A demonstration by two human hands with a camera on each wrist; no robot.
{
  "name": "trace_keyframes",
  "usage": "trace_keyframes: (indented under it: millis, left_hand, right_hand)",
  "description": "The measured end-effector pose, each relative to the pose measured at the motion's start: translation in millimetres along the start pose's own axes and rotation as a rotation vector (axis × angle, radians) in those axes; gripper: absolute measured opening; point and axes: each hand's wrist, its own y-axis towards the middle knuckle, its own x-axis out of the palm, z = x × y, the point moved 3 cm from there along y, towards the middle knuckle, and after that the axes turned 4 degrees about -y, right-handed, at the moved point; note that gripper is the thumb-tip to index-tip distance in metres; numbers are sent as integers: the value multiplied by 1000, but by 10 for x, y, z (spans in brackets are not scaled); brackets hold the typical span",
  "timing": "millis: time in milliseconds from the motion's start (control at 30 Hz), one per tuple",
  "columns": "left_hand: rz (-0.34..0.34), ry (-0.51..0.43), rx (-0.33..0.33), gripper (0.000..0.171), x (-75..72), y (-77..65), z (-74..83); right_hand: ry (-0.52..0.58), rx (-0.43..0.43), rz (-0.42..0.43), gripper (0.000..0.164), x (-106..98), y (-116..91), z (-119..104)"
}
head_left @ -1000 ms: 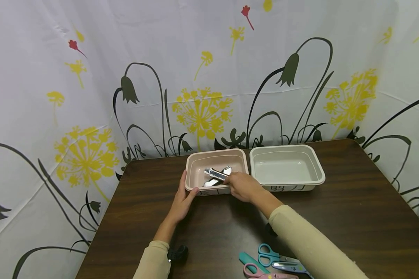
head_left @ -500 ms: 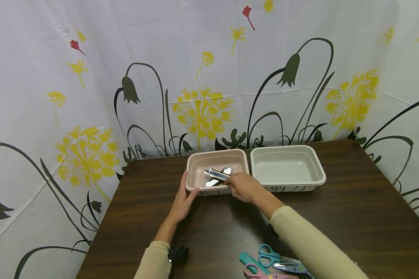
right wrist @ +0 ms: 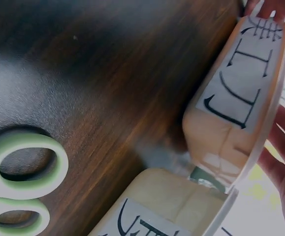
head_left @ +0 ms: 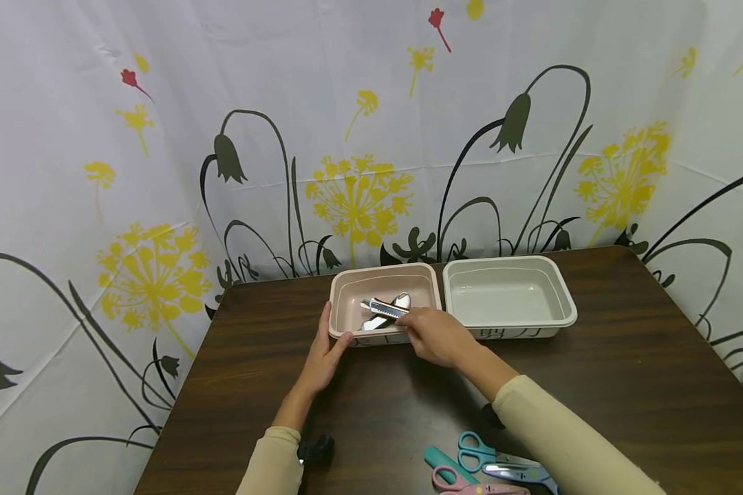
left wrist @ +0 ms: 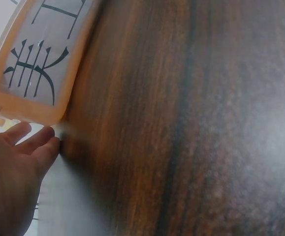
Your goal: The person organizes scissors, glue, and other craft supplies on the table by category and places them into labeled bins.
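Observation:
A pinkish-beige bin [head_left: 347, 295] stands at the back of the table, with a lettered label on its front in the left wrist view. My left hand [head_left: 318, 361] holds its near left corner, thumb at the front rim and fingers along the end wall. Inside, a silver utility knife [head_left: 384, 309] lies across another shiny metal tool [head_left: 402, 300], whose kind is partly hidden. My right hand [head_left: 436, 335] reaches over the front rim and pinches the knife's near end. In the right wrist view, my right fingers [right wrist: 279, 140] bend over the rim.
An off-white bin [head_left: 504, 295] stands close to the right. Near the front of the table lie blue-handled scissors [head_left: 473, 450], pink scissors [head_left: 464, 487], a teal flat-handled tool [head_left: 438, 459] and another bluish tool [head_left: 514, 473]. A flowered curtain [head_left: 359, 137] hangs behind.
My right wrist and sleeve have shifted slightly right, and a little more of the utility knife shows past the fingers. My left hand and both bins have stayed in place.

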Motion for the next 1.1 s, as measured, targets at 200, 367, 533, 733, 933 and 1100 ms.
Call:
trace_keyframes:
  millis: [200, 367, 533, 733, 933, 1100]
  left_hand:
    - [-2, 7, -7, 74, -5, 7, -3]
    - [0, 2, -1, 75, -5, 5, 3]
    - [1, 0, -3, 75, -5, 2, 5]
    - [-1, -4, -8, 75, -4, 1, 4]
    - [-2, -6, -12, 75, -8, -2, -10]
    - [-10, -4, -13, 75, -5, 10, -20]
  right_hand:
    - [-52, -80, 101, 26, -102, -173, -82]
    - [-61, -183, 226, 28, -169, -363, -133]
    - [-63, -220, 212, 19, -140, -628, -201]
    - [-34, -134, -53, 13, 67, -945, -268]
    - [21, -163, -208, 24, 185, -1116, -407]
    - [51, -133, -269, 25, 213, -1181, -450]
